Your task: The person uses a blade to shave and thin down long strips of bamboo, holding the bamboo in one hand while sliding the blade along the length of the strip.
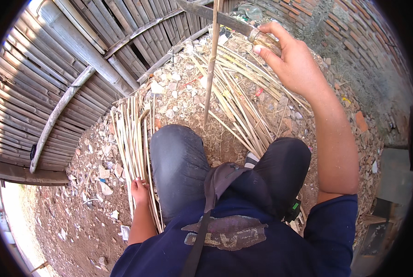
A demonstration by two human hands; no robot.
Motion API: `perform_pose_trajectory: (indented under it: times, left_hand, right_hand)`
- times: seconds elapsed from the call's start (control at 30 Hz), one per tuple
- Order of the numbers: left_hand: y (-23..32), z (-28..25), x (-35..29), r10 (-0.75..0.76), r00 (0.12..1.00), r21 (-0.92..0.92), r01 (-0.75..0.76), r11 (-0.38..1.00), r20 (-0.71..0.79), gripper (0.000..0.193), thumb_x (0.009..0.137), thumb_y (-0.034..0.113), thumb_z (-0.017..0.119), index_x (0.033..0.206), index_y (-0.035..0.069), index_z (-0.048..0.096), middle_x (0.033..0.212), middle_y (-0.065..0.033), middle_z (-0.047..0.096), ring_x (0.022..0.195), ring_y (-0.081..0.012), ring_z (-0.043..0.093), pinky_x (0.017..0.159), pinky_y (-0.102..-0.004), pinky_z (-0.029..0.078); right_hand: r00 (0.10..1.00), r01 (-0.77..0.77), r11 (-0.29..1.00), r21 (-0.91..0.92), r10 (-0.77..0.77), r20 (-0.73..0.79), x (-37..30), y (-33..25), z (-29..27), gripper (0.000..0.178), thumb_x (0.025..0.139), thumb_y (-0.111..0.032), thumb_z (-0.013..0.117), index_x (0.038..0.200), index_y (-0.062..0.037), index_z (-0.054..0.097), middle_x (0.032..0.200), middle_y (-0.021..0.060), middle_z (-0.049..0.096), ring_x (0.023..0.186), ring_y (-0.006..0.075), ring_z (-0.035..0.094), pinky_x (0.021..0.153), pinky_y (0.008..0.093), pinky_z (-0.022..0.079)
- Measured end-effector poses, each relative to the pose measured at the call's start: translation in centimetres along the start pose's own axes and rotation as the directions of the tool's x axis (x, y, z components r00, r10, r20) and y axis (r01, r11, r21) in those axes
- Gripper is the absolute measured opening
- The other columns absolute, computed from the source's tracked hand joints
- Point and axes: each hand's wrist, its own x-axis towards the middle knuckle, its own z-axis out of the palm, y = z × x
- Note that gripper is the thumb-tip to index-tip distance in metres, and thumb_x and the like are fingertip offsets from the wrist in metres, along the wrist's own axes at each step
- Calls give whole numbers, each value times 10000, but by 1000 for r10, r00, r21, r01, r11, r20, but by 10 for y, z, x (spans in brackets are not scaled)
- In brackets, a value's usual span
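Observation:
My right hand (292, 62) is raised at the upper right, its fingers closed round the wooden handle of a machete (235, 22). The long dark blade points to the upper left and crosses behind a thin upright stick (210, 76); whether they touch I cannot tell. Low on the left, beside my knee, my left hand (140, 190) is closed at the edge of a bundle of pale bamboo strips (131, 134), with its fingers on a strip. Another spread of bamboo strips (243, 108) lies on the ground ahead, running down between my knees.
A bamboo slat wall (45, 92) curves along the left, with a bent pole (61, 117) against it. On the right rises a brick wall (354, 41). Stones and bits of litter cover the dirt ground (88, 217). Beyond the blade lies a clear plastic piece (251, 11).

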Motion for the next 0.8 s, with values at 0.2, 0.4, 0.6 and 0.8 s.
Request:
perform_pose_trajectory:
  times: [0.2,0.4,0.6,0.8]
  left_hand:
    - [265,64,-13,743,660,-213,-715,666,108,252,1074,209,533,1200,0,599,988,-97,678,804,-133,648,791,-294,532]
    - [512,154,-128,906,110,-43,-989,140,409,368,1035,243,607,1310,-1,588,1137,-106,676,950,-155,660,873,-310,530]
    - [561,224,-154,785,-18,-68,-997,31,620,426,1057,311,550,1351,5,572,1164,-139,698,1038,-214,678,891,-354,536]
    - [561,237,-163,778,2,-1,-1000,4,628,391,1059,233,483,1355,-9,565,1141,-170,713,1064,-233,696,930,-371,536]
  right_hand:
    - [975,202,971,-124,-212,-73,-1,9,-6,378,958,-266,642,1274,-77,556,650,205,631,645,353,701,638,467,552]
    - [992,116,940,-322,-92,89,-13,-17,-9,366,932,-312,680,1070,16,594,831,246,700,847,421,700,757,497,562]
    - [983,146,919,-365,-92,161,-24,-28,-31,394,931,-340,677,1069,23,607,923,250,702,934,420,691,832,506,543]
    - [973,169,925,-341,-102,206,-21,-24,-45,398,937,-339,663,1061,36,616,924,251,700,936,424,686,844,495,541]
